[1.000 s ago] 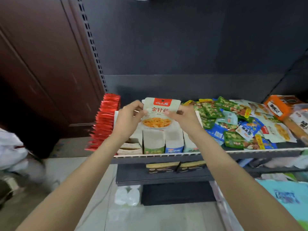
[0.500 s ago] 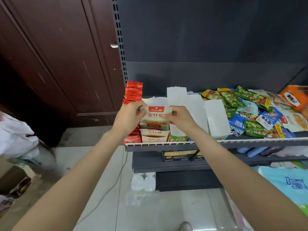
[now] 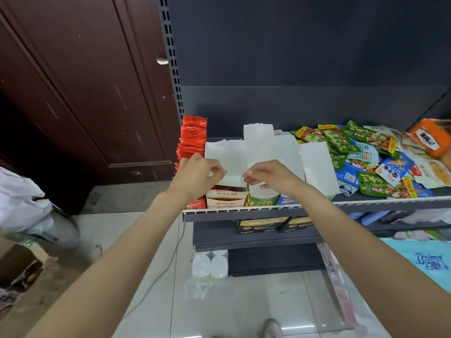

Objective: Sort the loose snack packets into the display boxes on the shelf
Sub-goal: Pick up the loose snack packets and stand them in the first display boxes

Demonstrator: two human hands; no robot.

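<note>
I see the dark metal shelf (image 3: 268,212) running under and beyond my hands. Past my fingertips stand four white cardboard display boxes (image 3: 258,152), flaps raised, as far as I can count them. The heap of loose foil snack packets (image 3: 361,157) lies to the right of my right hand (image 3: 271,175), the nearer one; I would reach that way next. There are too many packets to count, and they point every way. My left hand (image 3: 197,175) hovers over the leftmost beige box (image 3: 225,196). Both hands' fingers are loosely curled, apparently holding nothing. A stack of red packets (image 3: 192,137) stands left of my left hand.
</note>
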